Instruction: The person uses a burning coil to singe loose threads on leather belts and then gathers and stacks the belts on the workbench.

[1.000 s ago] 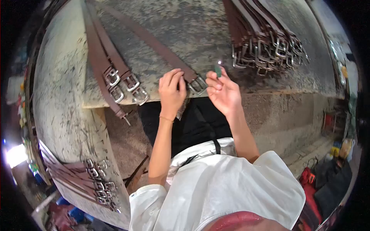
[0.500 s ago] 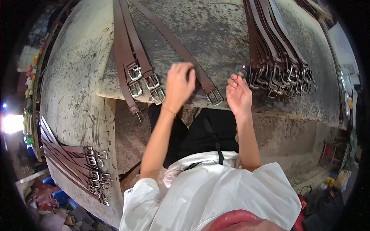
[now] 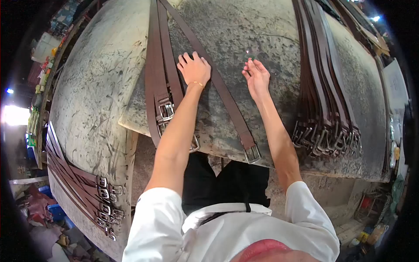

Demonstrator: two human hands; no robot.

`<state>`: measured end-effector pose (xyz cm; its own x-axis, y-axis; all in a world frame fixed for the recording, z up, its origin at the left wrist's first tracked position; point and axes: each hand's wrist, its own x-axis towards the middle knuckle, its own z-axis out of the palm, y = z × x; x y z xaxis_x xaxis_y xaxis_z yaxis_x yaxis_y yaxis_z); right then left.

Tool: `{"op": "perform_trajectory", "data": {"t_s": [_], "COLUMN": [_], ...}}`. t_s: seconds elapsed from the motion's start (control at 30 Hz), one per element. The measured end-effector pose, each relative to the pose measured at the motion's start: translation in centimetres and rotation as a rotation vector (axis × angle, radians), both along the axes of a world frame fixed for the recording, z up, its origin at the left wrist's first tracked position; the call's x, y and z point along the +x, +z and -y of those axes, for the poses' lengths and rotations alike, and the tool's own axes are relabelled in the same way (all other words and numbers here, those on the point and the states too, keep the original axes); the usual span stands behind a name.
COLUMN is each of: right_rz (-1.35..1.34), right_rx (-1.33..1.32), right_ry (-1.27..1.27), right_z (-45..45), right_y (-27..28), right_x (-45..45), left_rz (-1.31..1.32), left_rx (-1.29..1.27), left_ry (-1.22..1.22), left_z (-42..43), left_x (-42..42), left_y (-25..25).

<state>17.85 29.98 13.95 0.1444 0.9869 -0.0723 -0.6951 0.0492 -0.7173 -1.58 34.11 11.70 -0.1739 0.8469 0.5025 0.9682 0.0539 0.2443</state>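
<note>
My left hand (image 3: pixel 194 69) lies palm down with its fingers spread, between a brown belt (image 3: pixel 224 94) running diagonally across the table and a group of brown belts (image 3: pixel 157 65) at its left. Its fingertips are close to the nearest strap; whether they touch it I cannot tell. My right hand (image 3: pixel 257 77) is raised to the right of the diagonal belt, thumb and fingers drawn together. Something small and dark seems to be in them, with a bright spot above the fingertips; its kind is unclear. The diagonal belt's silver buckle (image 3: pixel 252 154) sits at the table's front edge.
A thick bundle of belts (image 3: pixel 323 87) with silver buckles lies at the right of the table (image 3: pixel 244 26). More belts (image 3: pixel 83 187) rest on the lower left surface. Scraps (image 3: pixel 43 236) and blue containers are on the floor at left.
Both hands have moved forward over the table, away from the body. The right hand has also shifted left toward the diagonal belt. The left hand's fingers have spread. The camera view has tilted.
</note>
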Motion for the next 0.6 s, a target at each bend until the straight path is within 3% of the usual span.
{"op": "perform_trajectory", "data": {"t_s": [0.17, 0.37, 0.6], "right_rz": [0.026, 0.126, -0.02], "right_rx": [0.001, 0.056, 0.03], "right_ry": [0.001, 0.02, 0.031], "right_z": [0.2, -0.1, 0.0], "right_y": [-0.4, -0.6, -0.7], "right_x": [0.1, -0.2, 0.2], "left_rz": [-0.093, -0.08, -0.156], "left_rx": [-0.11, -0.054, -0.075], "left_ry": [-0.023, -0.137, -0.143], "left_z": [-0.2, -0.5, -0.6], "left_x": [0.5, 0.1, 0.0], "left_y": [1.6, 1.0, 0.9]}}
